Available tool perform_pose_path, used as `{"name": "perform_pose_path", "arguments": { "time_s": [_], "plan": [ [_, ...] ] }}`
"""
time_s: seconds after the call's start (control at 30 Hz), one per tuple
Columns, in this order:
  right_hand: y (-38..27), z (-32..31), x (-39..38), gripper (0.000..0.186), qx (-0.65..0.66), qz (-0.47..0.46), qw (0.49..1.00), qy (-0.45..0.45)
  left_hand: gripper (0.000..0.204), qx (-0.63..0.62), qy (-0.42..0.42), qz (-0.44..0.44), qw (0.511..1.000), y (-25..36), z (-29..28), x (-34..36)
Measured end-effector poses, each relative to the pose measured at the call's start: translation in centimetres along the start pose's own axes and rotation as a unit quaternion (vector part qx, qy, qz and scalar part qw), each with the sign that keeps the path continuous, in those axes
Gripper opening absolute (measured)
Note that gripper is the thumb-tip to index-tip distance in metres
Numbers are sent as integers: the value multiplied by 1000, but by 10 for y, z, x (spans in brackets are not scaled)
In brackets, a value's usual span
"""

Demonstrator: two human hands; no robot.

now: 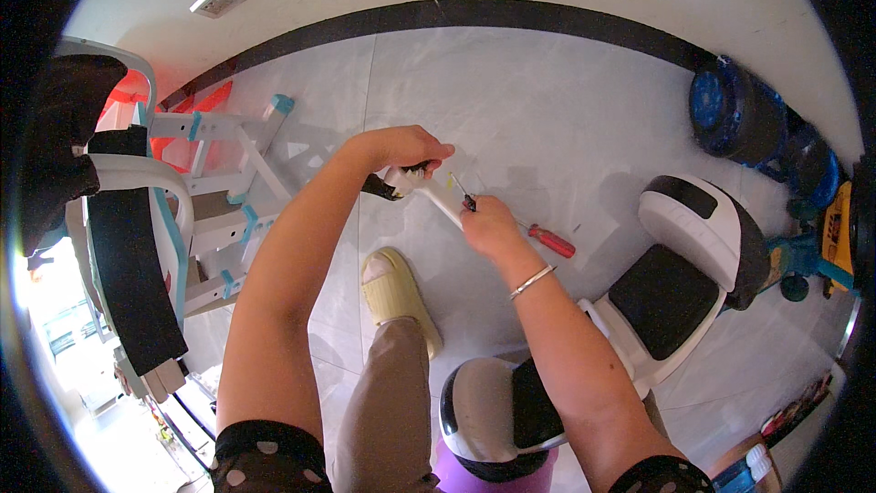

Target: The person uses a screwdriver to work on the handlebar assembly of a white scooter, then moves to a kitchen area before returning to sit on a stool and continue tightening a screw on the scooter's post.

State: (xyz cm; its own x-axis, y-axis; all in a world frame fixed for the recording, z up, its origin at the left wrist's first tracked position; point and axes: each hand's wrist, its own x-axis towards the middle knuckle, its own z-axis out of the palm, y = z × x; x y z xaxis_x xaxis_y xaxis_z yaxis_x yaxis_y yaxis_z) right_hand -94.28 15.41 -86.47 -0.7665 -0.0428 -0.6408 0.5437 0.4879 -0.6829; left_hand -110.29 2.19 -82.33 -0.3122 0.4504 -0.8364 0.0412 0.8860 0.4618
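Observation:
My left hand (407, 148) is closed around the upper end of a white bar (442, 200), which has a black part (381, 186) at that end. Lower down, my right hand (494, 226) grips the bar's other end. A small dark piece with a yellowish tip (453, 181) pokes out by the right fingers; its kind is unclear. On the floor just beyond the right hand lies a screwdriver with a red handle (552, 240). Under my right forearm stands a white and black self-balancing scooter (697, 219), partly hidden by that arm.
A stepladder (212, 181) with light blue caps stands at left. Blue water jugs (735, 114) line the wall at right, beside a yellow and blue object (834, 236). A purple stool (495, 475) is at the lower edge. My slippered foot (400, 297) rests on the tiles.

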Motion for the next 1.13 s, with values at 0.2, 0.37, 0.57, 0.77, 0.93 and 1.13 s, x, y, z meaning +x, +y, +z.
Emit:
{"name": "perform_pose_path", "arguments": {
  "time_s": [0.2,0.37,0.57,0.77,0.93,1.13],
  "plan": [
    [7,-1,4,32,5,-16,1000,-22,46,-69,16,-35,997,3,-1,4],
    [-3,-1,-6,34,-32,-48,998,-25,51,82,63,-86,991,4,8,10],
    [1,5,-6,35,-54,-54,997,7,36,140,87,-2,986,-18,15,25],
    [-3,10,-8,34,-52,-64,997,11,40,77,154,-2,985,-28,16,17],
    [-1,6,-10,33,-74,-68,995,26,32,1,83,-22,996,10,6,-7],
    [-30,-15,-39,33,-68,-127,989,21,33,-165,-65,36,983,14,-21,-43]
  ]
}}
